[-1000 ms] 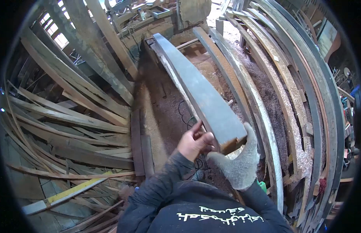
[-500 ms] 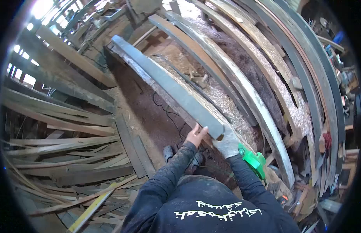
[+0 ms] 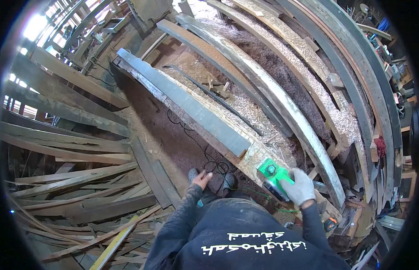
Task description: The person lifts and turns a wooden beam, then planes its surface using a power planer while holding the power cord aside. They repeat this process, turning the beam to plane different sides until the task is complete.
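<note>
Gripping green power tool in gloved right hand, resting beside grey plank on counter, holding bare left hand open, empty.

This is a woodworking shop or timber yard. Long planks lie over a shavings-strewn bench, heaps of offcut boards crowd the floor (sawdust everywhere), and a green power tool sits at the bench end.

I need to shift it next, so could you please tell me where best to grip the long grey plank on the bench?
Probably the near square end of the grey plank, from the person's side: it lies flat, free of the gloved right hand and green tool, with both long edges exposed.
</note>
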